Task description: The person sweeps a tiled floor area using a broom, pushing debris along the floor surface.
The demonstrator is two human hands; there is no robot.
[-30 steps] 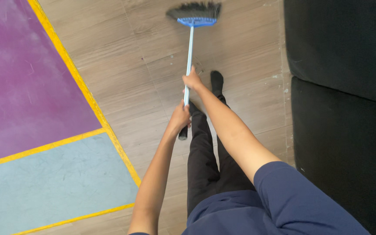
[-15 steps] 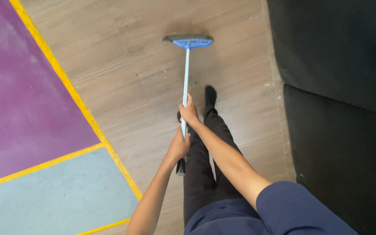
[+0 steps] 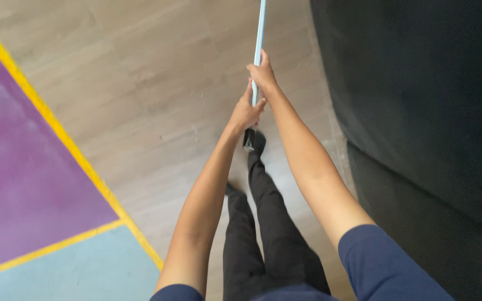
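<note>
we are mid-sweep: our left hand (image 3: 245,114) and right hand (image 3: 262,73) are both closed tight around the broom handle (image 3: 259,33), which runs up beside the dark sofa (image 3: 419,111); next, a steady pull.

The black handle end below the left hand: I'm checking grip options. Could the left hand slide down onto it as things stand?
Probably yes: the left hand grips the pole directly above the black handle end, which sticks out uncovered.
</note>
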